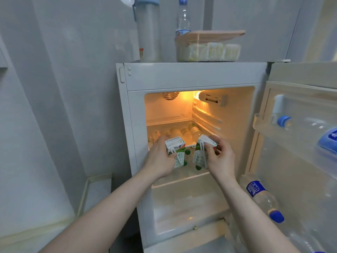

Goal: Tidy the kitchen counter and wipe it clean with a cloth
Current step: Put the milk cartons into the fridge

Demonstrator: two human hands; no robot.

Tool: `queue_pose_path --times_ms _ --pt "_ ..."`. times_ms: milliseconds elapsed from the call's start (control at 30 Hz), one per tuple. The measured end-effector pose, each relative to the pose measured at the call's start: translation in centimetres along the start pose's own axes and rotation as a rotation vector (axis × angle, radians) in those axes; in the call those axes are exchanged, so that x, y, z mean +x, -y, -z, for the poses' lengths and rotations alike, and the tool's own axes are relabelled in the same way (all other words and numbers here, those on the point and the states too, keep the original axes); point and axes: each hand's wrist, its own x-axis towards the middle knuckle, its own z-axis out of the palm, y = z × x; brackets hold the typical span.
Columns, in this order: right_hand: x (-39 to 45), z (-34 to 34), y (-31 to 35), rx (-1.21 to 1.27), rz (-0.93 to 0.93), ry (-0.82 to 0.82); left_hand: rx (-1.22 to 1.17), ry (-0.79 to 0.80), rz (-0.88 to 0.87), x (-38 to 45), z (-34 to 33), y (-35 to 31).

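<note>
I see two hands in front of one small open fridge (193, 75), each clamped on its own drink carton, two cartons in all. My left hand (160, 159) grips the left carton (176, 150) upright at the edge of the glass shelf (186, 123). Just beside it, my right hand (220, 157) holds the right carton (202, 152), tilted. On the shelf behind them lie several pale bottles, too blurred for me to count.

On the fridge top I count one tall grey flask (148, 30), one clear water bottle (183, 17), and one clear lidded box (207, 48) holding white packets.

At right, the open door (300, 147) carries at least two blue-capped bottles, one in its lower rack (264, 199).
</note>
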Motion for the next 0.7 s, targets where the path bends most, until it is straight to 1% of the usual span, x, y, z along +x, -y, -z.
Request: queue_pose_path --times_ms 200,367,500,700 --pt "5.4 -1.8 -1.2 -0.004 -0.023 0.021 0.052 -0.043 0.092 7.3 -2.0 -0.3" --pt "8.0 -3.4 -1.6 0.032 -0.060 0.065 0.017 -0.047 0.216 11.9 -2.9 0.0" --pt "10.0 -4.0 -2.6 0.034 -0.071 0.061 -0.009 -0.063 0.307 14.5 -4.3 0.4" --pt "12.6 -5.2 -4.1 0.049 -0.084 0.077 0.023 -0.112 0.355 17.2 -5.6 2.3"
